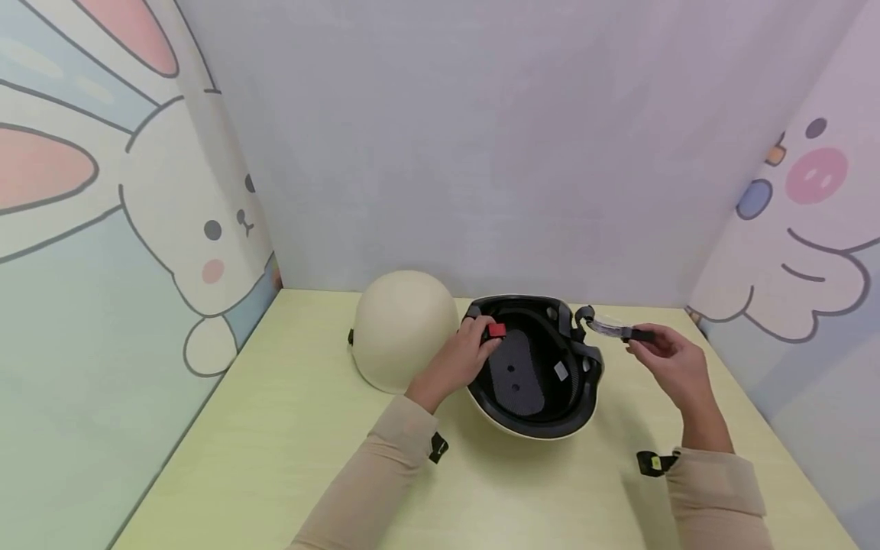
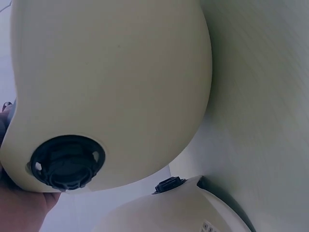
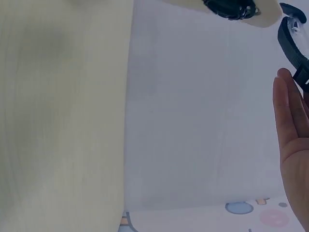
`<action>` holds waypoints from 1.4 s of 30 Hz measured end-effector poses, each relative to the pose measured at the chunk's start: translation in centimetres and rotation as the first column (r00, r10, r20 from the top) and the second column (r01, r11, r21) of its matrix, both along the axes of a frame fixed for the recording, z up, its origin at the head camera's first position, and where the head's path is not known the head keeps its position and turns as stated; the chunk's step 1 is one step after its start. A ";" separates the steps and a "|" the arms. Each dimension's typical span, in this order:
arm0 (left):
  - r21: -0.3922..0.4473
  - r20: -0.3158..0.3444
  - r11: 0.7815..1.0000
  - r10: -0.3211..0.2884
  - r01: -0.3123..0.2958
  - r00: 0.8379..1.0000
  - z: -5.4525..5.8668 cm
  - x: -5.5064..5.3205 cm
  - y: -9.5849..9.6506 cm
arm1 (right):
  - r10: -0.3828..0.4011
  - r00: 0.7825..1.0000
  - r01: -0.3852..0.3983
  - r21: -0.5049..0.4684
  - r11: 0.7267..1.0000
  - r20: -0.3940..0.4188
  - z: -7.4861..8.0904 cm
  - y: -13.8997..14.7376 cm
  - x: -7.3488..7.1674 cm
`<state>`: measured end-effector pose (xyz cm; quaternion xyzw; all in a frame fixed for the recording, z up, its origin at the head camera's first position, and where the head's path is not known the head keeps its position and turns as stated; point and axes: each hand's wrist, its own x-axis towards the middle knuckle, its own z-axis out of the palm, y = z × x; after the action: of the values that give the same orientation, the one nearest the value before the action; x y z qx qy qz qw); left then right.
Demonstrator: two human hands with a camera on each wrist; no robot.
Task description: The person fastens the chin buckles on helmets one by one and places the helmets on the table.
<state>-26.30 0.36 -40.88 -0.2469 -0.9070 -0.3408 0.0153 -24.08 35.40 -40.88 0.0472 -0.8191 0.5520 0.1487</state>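
An upturned cream helmet (image 1: 519, 433) with black padding lies on the table; its outer shell (image 2: 120, 92) fills much of the left wrist view. At its left rim my left hand (image 1: 459, 355) holds a red-and-black buckle piece (image 1: 496, 330) between curled fingers. My right hand (image 1: 677, 368), off to the helmet's right, pinches the dark end (image 1: 639, 334) of a chin strap. That strap (image 1: 606, 327), with a clear sleeve around part of it, stretches from the helmet's right rim; its black webbing (image 3: 290, 46) also shows in the right wrist view.
A second cream helmet (image 1: 404, 328) stands dome up, left of the upturned one and beside my left forearm. The pale yellow table (image 1: 275, 428) is bounded by a plain back wall (image 1: 481, 153) and cartoon-printed side panels (image 1: 206, 191).
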 end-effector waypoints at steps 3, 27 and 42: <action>0.008 -0.001 1.000 0.001 -0.001 1.000 0.1 0.0 0.0 | 0.074 0.996 -0.078 -0.085 0.993 -0.049 0.4 -0.8 -0.1; 0.019 -0.039 1.000 0.011 -0.011 0.999 0.2 0.3 0.0 | 0.182 0.966 -0.172 0.073 0.982 -0.184 1.7 -6.0 -0.2; 0.029 -0.035 1.000 0.010 -0.009 0.999 0.5 0.4 0.1 | 0.181 0.976 -0.130 0.346 0.929 -0.120 1.8 -9.3 -0.6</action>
<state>-25.90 0.43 -40.39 -0.2482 -0.9028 -0.3493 0.0365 -24.64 26.06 -39.08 0.1780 -0.8813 0.4093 0.1550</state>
